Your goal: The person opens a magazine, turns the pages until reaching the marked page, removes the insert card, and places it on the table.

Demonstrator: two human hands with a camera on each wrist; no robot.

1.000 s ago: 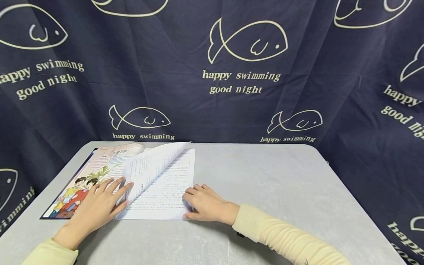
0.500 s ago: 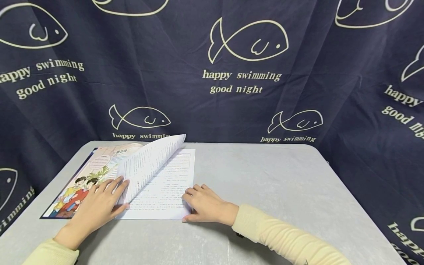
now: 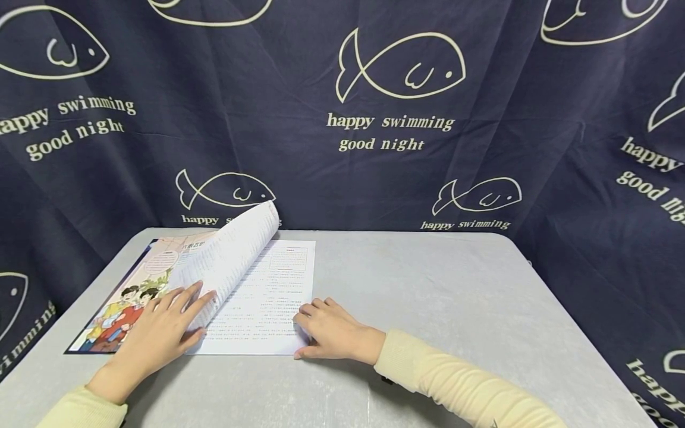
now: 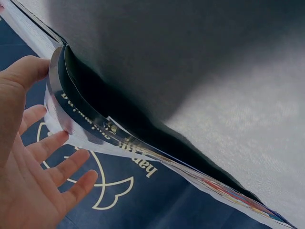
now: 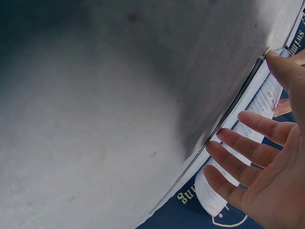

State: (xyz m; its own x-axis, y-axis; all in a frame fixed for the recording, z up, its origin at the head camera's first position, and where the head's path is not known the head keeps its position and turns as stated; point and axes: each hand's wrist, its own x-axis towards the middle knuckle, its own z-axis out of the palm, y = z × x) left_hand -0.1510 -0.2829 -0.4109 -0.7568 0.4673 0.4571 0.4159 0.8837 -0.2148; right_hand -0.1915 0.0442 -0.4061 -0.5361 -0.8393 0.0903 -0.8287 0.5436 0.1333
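An open book [image 3: 289,297] with printed text lies on the grey table, its left side bearing a colour illustration [image 3: 125,312]. A leaf [image 3: 235,255] stands curled up from it, its upper corner raised above the far table edge. My left hand [image 3: 155,333] lies spread over the left side, fingertips against the lower part of that leaf. In the left wrist view, the left hand [image 4: 43,181] has its thumb by the book's bent edge. My right hand [image 3: 337,333] touches the book's lower right edge. The right wrist view shows the right hand [image 5: 262,152] with fingers extended and thumb at the corner.
The grey table [image 3: 428,297] extends to the right of the book. Behind it hangs a dark blue curtain [image 3: 396,178] printed with fish outlines and lettering. The book lies near the table's left side.
The curled leaf has risen and swung to the left, uncovering more of the right page. Left fingers have shifted slightly against it; the right hand has stayed almost still.
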